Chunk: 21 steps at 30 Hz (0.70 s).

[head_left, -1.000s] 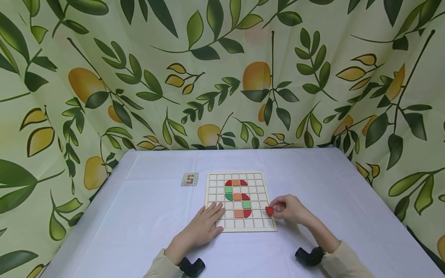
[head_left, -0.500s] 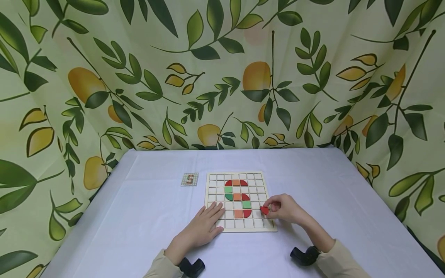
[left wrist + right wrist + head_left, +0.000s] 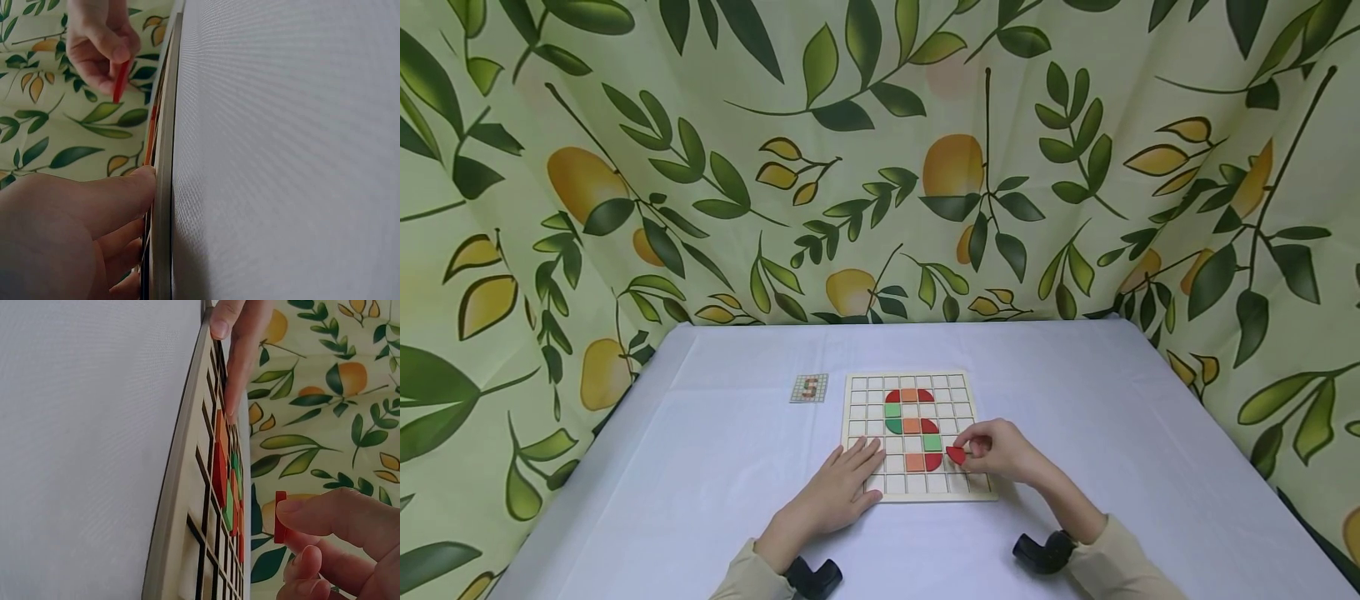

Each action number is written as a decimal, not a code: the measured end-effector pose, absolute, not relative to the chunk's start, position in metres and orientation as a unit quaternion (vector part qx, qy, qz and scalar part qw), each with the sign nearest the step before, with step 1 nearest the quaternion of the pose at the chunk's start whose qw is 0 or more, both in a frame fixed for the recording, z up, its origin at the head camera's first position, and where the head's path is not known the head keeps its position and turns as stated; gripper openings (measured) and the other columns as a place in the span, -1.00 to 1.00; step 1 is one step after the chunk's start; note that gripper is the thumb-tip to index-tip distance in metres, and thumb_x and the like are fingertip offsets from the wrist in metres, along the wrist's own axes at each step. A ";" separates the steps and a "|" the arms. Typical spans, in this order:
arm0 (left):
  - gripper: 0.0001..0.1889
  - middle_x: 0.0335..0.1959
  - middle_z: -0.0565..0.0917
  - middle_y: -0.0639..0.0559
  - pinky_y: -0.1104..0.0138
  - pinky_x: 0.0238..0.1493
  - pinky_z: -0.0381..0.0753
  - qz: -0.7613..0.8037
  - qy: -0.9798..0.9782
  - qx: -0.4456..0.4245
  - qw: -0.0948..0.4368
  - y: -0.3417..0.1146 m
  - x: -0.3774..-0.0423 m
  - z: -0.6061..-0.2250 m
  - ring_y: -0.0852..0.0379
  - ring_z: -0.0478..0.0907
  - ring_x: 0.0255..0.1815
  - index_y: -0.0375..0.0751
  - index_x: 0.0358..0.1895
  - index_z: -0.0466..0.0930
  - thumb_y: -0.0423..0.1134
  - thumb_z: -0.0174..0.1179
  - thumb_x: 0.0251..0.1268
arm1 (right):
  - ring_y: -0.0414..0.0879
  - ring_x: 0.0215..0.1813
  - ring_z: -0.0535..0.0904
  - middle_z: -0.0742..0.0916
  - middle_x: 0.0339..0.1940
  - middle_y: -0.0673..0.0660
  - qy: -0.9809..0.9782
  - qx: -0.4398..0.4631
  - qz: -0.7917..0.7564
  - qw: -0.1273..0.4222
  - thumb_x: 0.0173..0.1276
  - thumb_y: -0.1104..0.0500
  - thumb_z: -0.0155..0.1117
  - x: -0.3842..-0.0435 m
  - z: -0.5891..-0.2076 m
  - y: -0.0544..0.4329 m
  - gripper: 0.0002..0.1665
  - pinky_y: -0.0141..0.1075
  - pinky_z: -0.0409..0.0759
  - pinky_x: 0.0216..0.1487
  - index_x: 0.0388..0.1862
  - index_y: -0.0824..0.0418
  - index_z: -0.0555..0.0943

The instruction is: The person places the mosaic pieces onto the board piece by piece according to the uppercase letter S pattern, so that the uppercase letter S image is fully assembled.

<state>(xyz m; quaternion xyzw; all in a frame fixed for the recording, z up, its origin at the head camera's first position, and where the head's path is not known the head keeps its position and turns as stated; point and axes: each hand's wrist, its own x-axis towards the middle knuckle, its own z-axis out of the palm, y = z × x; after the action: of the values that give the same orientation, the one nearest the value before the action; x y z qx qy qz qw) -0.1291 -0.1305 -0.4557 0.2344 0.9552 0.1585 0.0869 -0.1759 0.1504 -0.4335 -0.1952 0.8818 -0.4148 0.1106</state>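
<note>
A wooden grid board (image 3: 904,493) lies on the table, with red, orange and green tiles (image 3: 912,425) set in its cells in an S-like curve. My left hand (image 3: 838,487) rests flat on the board's lower left part, fingers straight, with the thumb (image 3: 125,197) along the near edge. My right hand (image 3: 1003,450) pinches a red tile (image 3: 956,455) with one rounded side between thumb and fingers. In the right wrist view that red tile (image 3: 280,517) is held above the board's surface, just right of the lowest red tile in the head view.
A small card (image 3: 809,387) with an S pattern on a grid lies left of the board. White cloth (image 3: 700,450) covers the table. A leaf-and-fruit patterned curtain (image 3: 880,167) hangs behind and at both sides. Black wrist devices (image 3: 1045,552) sit on both wrists.
My right hand has moved left with the red tile, from the board's right edge to over its cells near the pattern. The left hand has stayed in place.
</note>
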 end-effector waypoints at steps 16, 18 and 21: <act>-0.38 0.56 0.19 0.04 -0.10 0.55 0.08 0.153 0.957 0.234 0.082 -0.130 -0.130 -0.459 -0.05 0.04 0.61 -0.07 0.47 0.22 0.03 0.01 0.40 | -0.30 -0.52 0.31 0.44 -0.62 -0.06 0.879 -0.202 -0.417 0.115 0.06 0.33 0.41 -0.177 -0.433 0.137 -0.79 -0.52 0.26 -0.53 -0.27 0.33 0.70; -0.38 0.56 0.19 0.04 -0.11 0.55 0.08 0.154 0.956 0.234 0.083 -0.130 -0.130 -0.459 -0.05 0.04 0.61 -0.07 0.47 0.22 0.03 0.01 0.40 | -0.29 -0.51 0.31 0.44 -0.61 -0.06 0.877 -0.205 -0.418 0.116 0.06 0.33 0.41 -0.177 -0.434 0.135 -0.79 -0.51 0.26 -0.53 -0.26 0.32 0.70; -0.38 0.56 0.18 0.04 -0.11 0.55 0.07 0.155 0.956 0.234 0.084 -0.131 -0.130 -0.459 -0.05 0.04 0.61 -0.07 0.47 0.21 0.03 0.01 0.40 | -0.29 -0.51 0.31 0.45 -0.61 -0.05 0.877 -0.207 -0.418 0.115 0.06 0.34 0.41 -0.177 -0.434 0.132 -0.79 -0.51 0.27 -0.52 -0.26 0.31 0.70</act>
<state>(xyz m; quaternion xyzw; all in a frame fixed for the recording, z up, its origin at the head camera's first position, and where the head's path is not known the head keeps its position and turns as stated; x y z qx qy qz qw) -0.1304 -0.1306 -0.4591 0.2338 0.9562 0.1547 0.0842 -0.1770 0.1318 -0.4342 -0.2073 0.8768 -0.4183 0.1151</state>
